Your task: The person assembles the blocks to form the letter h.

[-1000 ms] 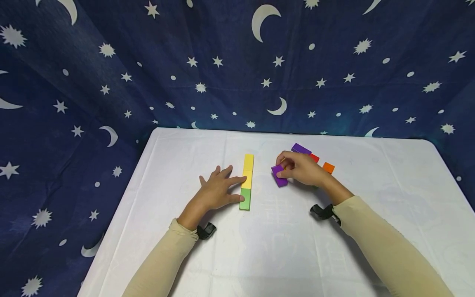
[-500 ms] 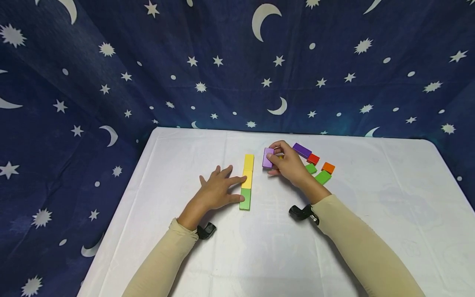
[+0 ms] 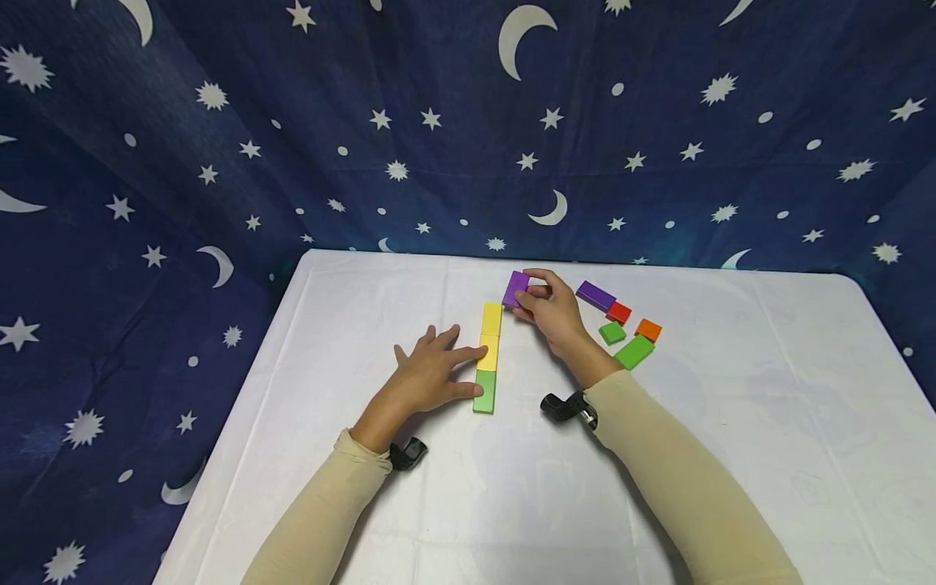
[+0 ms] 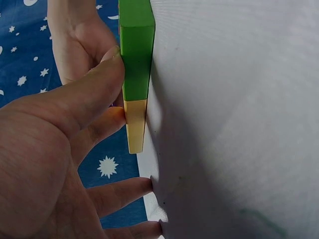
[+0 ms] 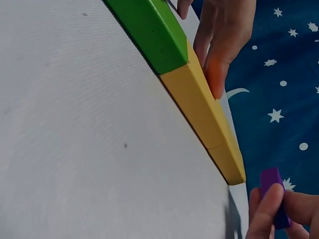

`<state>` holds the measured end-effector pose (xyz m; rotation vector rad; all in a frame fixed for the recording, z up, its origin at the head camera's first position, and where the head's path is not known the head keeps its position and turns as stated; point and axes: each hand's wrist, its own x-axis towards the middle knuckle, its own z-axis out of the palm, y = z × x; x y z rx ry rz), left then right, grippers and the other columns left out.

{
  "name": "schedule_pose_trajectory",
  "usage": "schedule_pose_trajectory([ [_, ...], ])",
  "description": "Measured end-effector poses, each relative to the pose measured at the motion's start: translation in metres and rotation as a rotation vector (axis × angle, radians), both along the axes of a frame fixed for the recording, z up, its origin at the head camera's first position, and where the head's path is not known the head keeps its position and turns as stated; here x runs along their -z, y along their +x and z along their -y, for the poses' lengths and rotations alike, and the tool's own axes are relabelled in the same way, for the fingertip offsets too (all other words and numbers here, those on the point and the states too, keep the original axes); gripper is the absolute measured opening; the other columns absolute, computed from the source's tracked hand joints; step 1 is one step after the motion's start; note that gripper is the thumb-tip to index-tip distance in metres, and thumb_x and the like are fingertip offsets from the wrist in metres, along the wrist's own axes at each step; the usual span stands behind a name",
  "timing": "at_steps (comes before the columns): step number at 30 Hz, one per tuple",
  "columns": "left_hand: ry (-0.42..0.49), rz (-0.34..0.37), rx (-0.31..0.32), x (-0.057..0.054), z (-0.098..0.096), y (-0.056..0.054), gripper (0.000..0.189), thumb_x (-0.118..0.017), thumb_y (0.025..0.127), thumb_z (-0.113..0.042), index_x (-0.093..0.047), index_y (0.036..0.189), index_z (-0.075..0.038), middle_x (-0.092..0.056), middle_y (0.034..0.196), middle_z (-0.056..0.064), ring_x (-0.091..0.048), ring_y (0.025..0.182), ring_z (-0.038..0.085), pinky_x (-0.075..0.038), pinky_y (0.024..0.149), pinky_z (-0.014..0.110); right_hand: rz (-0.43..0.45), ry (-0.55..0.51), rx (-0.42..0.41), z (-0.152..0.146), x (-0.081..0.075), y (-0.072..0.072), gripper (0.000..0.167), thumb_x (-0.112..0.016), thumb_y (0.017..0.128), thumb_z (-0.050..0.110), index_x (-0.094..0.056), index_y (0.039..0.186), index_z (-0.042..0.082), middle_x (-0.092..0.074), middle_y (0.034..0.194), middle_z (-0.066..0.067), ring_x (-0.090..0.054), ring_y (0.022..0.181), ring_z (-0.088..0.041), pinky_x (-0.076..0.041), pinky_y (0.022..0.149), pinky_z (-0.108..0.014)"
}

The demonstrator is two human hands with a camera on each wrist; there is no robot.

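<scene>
Three blocks stand end to end in a straight row on the white table: a green block (image 3: 484, 393) nearest me, then a yellow block (image 3: 488, 353), then another yellow block (image 3: 491, 319) at the far end. My left hand (image 3: 427, 374) spreads its fingers at the row's left side, the thumb touching the green block and the index finger the middle yellow one. Between thumb and fingers my right hand (image 3: 552, 313) pinches a purple block (image 3: 515, 288), just beyond and right of the row's far end. In the right wrist view the purple block (image 5: 273, 196) appears apart from the row.
Right of the row lie a long purple block (image 3: 595, 296), a red block (image 3: 618, 313), a small green block (image 3: 613, 333), an orange block (image 3: 648, 330) and a larger green block (image 3: 634, 352). A dark blue star-patterned cloth (image 3: 453, 122) hangs behind the table's far edge.
My right hand has carried the purple block leftward and away from me, from beside the loose blocks to the row's far end. The left hand and the row have stayed put.
</scene>
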<state>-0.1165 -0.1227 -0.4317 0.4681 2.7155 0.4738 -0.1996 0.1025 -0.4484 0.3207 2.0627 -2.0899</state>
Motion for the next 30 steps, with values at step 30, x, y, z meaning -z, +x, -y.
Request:
schedule_pose_trajectory([
  [30, 0.003, -0.01, 0.0, 0.002, 0.001, -0.001, 0.065, -0.074, 0.085, -0.06, -0.055, 0.145, -0.044, -0.032, 0.167, 0.01, -0.021, 0.154, 0.051, -0.013, 0.104, 0.089, -0.081, 0.408, 0.022, 0.019, 0.011, -0.027, 0.041, -0.072, 0.096, 0.018, -0.068, 0.136, 0.021, -0.065, 0.104, -0.006, -0.055, 0.057, -0.012, -0.051, 0.058, -0.02],
])
